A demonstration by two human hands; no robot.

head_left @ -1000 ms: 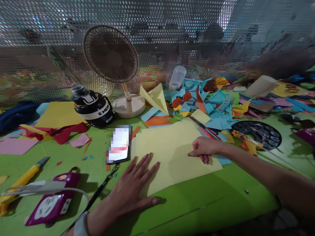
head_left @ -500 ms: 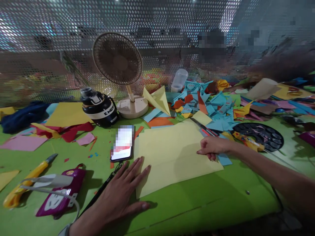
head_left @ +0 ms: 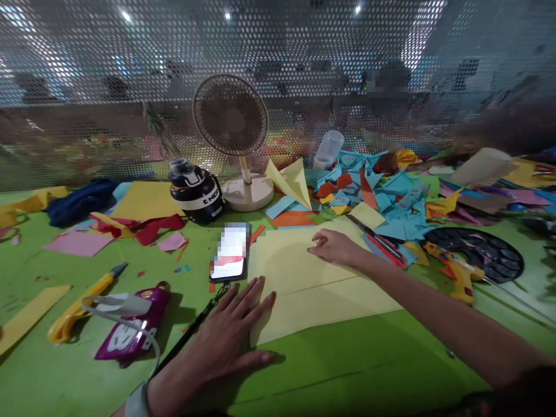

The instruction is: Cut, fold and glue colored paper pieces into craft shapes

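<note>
A large sheet of pale yellow paper (head_left: 299, 313) lies on the green table, a crease line running across it. My left hand (head_left: 237, 324) rests flat with spread fingers, its fingertips on the paper's left edge. Over the upper middle of the sheet is my right hand (head_left: 332, 246), fingers curled in and nothing visible in them. Just above my left hand lies a lit smartphone (head_left: 230, 255), its screen partly blurred, with a black strap (head_left: 191, 324). Scissors (head_left: 377, 240) with red and black handles lie beside my right forearm, on top of paper pieces.
Behind stand a small fan (head_left: 247, 194) and a black bottle (head_left: 197, 197). Folded blue papers (head_left: 391, 191) are heaped at right, near a black round tray (head_left: 478, 249) and a yellow glue gun (head_left: 463, 278). A yellow cutter (head_left: 82, 301) and purple pouch (head_left: 134, 330) lie left.
My right hand has moved left and away from me across the paper, uncovering the crease and scissors. My left hand stays flat on the paper's edge. The whole view has shifted slightly.
</note>
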